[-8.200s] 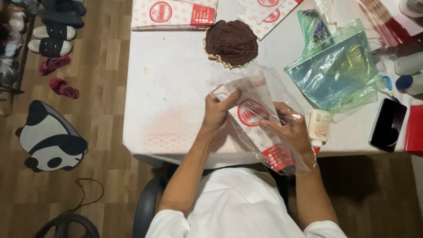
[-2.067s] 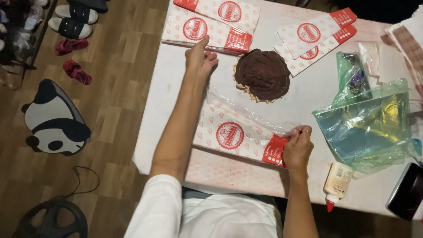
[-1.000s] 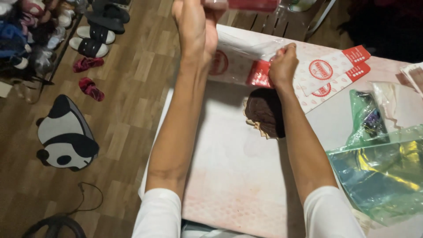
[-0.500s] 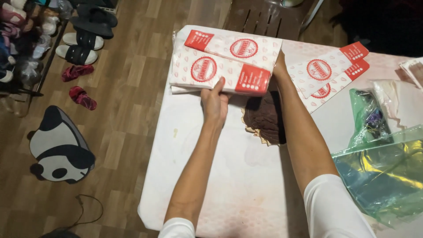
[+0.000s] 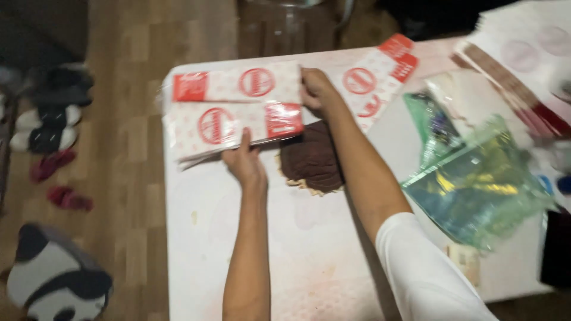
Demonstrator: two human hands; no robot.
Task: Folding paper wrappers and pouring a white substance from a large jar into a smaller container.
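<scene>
- Wooden floor shows left of the white table [image 5: 250, 249], with a panda-shaped cushion [image 5: 53, 279] at lower left and shoes [image 5: 50, 125] along the left edge.
- Since half a second ago the near red-and-white packet [image 5: 232, 126] has slid a little down and left, and the left hand [image 5: 245, 161] now sits at its lower edge, thumb on top, fingers curled beneath and pinching it.
- The right hand [image 5: 315, 90] has come into plain view, closed on the right end of the far packet [image 5: 238, 84].
- I count two packets at upper left, two or perhaps three more [image 5: 375, 83] at upper centre (blur hides the edges), one brown round mat [image 5: 312, 160] and two greenish plastic bags [image 5: 476, 190].
- Both held packets lie flat, long axis running left to right, with red ends on opposite sides.
</scene>
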